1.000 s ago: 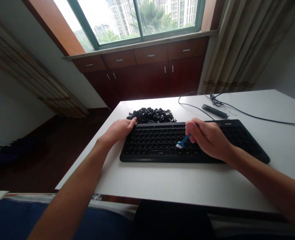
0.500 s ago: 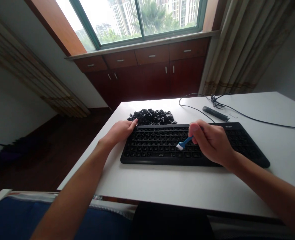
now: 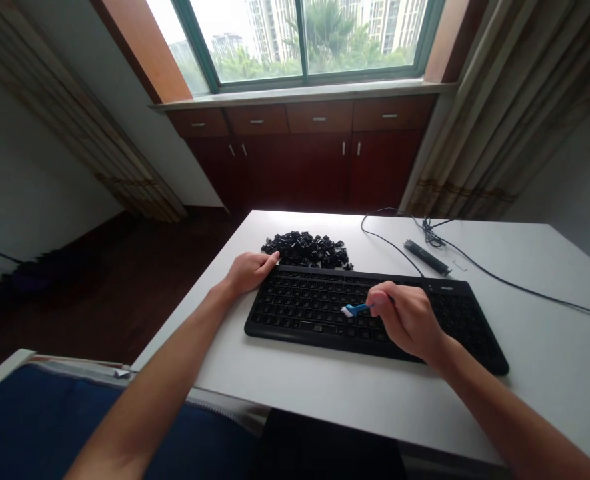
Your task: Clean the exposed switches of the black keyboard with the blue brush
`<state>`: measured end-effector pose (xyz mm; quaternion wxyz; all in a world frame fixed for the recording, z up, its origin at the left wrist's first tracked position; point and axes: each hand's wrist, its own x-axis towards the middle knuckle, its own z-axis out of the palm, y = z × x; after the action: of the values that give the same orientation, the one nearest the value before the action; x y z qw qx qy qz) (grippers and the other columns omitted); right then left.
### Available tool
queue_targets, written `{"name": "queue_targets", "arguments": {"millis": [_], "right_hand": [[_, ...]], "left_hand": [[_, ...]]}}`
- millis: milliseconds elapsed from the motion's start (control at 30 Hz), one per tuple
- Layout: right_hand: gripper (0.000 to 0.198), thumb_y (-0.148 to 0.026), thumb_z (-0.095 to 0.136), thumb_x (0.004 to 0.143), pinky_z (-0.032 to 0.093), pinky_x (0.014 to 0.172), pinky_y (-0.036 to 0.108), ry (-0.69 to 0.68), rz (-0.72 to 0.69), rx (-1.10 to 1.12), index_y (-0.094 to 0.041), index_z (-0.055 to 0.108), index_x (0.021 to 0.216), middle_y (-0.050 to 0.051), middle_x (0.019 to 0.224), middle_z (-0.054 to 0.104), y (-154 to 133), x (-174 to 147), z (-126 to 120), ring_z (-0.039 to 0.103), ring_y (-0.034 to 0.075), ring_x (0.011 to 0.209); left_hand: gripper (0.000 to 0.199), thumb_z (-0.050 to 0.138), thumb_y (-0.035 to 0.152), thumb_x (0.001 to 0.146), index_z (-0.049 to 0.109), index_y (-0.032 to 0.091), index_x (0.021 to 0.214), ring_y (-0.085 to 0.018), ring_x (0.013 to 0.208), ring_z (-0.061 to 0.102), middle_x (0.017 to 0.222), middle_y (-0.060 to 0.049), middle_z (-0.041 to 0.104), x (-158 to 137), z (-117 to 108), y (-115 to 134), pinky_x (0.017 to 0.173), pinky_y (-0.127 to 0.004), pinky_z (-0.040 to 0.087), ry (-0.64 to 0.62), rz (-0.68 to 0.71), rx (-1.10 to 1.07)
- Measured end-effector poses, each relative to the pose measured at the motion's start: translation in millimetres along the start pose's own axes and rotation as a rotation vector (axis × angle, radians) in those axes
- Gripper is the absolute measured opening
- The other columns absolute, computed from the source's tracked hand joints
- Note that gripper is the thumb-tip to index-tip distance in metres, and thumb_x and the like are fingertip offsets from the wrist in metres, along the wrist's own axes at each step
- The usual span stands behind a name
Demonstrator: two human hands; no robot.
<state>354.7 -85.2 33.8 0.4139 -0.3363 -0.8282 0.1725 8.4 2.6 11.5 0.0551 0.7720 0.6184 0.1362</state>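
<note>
My right hand [image 3: 407,320] is curled tight around a blue brush [image 3: 359,309], bristles at the bare keyboard [image 3: 289,300]; my left hand [image 3: 249,272] is at its far left corner, grip hidden. Keycaps [image 3: 307,249] are off, heaped behind on the worktop [image 3: 295,383]. Brushing looks underway; how much is done, I can't tell.

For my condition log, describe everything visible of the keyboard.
The keyboard is long, black and plastic-looking, with rounded corners and pale lettering on its far edge. Its key sockets look bare. It lies slightly skewed on the white table, a cable reaching its far edge. The left hand touches its far-left corner; the right hand holds a blue brush at the sockets.
</note>
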Motion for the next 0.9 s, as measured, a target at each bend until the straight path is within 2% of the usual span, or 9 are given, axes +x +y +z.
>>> {"name": "queue_targets", "arguments": {"millis": [100, 167, 233, 433, 533, 667, 900], "right_hand": [[0.014, -0.025, 0.045, 0.096, 0.042, 0.057, 0.025, -0.008, 0.100, -0.024, -0.021, 0.057, 0.092, 0.000, 0.067, 0.062, -9, -2, -4, 0.055, 0.011, 0.055], [0.014, -0.025, 0.044, 0.097, 0.042, 0.055, 0.024, 0.042, 0.178, -0.051, -0.021, 0.057, 0.096, -0.001, 0.069, 0.063, -20, -10, -3, 0.055, 0.011, 0.055], [0.014, -0.025, 0.045, 0.097, 0.041, 0.051, 0.024, 0.115, 0.244, -0.079, -0.021, 0.058, 0.101, -0.001, 0.070, 0.063, -35, -25, 2, 0.054, 0.011, 0.053], [0.018, -0.033, 0.048, 0.095, 0.045, 0.055, 0.028, 0.454, 0.486, -0.201, -0.022, 0.062, 0.098, 0.002, 0.076, 0.066, -63, -66, 34, 0.056, 0.013, 0.056], [0.020, -0.035, 0.048, 0.095, 0.044, 0.051, 0.027, 0.498, 0.562, -0.163, -0.021, 0.062, 0.099, 0.003, 0.078, 0.067, -64, -69, 44, 0.053, 0.012, 0.053], [0.021, -0.037, 0.049, 0.095, 0.042, 0.049, 0.026, 0.509, 0.595, -0.108, -0.022, 0.063, 0.098, 0.003, 0.077, 0.065, -59, -65, 48, 0.052, 0.011, 0.054], [0.027, -0.042, 0.045, 0.096, 0.043, 0.047, 0.026, 0.597, 0.651, -0.112, -0.022, 0.064, 0.094, 0.003, 0.073, 0.064, -53, -67, 53, 0.051, 0.011, 0.054]], "left_hand": [[0.068, 0.022, 0.060, 0.094, 0.057, 0.020, 0.051, -0.015, 0.057, 0.052, 0.056, -0.003, 0.061, -1, -1, 0, 0.061, -0.026, 0.033, 0.012, -0.004, 0.001], [0.068, 0.023, 0.059, 0.094, 0.058, 0.020, 0.052, -0.015, 0.057, 0.053, 0.057, -0.004, 0.062, -3, 0, -2, 0.061, -0.026, 0.033, 0.025, -0.014, -0.004], [0.067, 0.023, 0.059, 0.094, 0.059, 0.020, 0.053, -0.015, 0.057, 0.053, 0.057, -0.004, 0.062, -4, 0, -4, 0.060, -0.027, 0.032, 0.046, -0.022, -0.010], [0.065, 0.025, 0.055, 0.095, 0.067, 0.021, 0.059, -0.020, 0.063, 0.059, 0.065, -0.007, 0.069, -7, 3, -10, 0.061, -0.030, 0.031, 0.064, -0.007, -0.004], [0.064, 0.026, 0.054, 0.096, 0.070, 0.021, 0.063, -0.022, 0.068, 0.062, 0.071, -0.009, 0.071, -9, 5, -14, 0.061, -0.032, 0.030, 0.073, -0.009, 0.005], [0.067, 0.022, 0.053, 0.098, 0.072, 0.020, 0.069, -0.022, 0.071, 0.062, 0.078, -0.009, 0.073, -13, 6, -18, 0.061, -0.031, 0.030, 0.073, 0.022, -0.018], [0.067, 0.021, 0.054, 0.098, 0.069, 0.020, 0.066, -0.019, 0.066, 0.059, 0.073, -0.006, 0.071, -7, 8, -25, 0.058, -0.029, 0.025, 0.052, 0.037, 0.003]]}}
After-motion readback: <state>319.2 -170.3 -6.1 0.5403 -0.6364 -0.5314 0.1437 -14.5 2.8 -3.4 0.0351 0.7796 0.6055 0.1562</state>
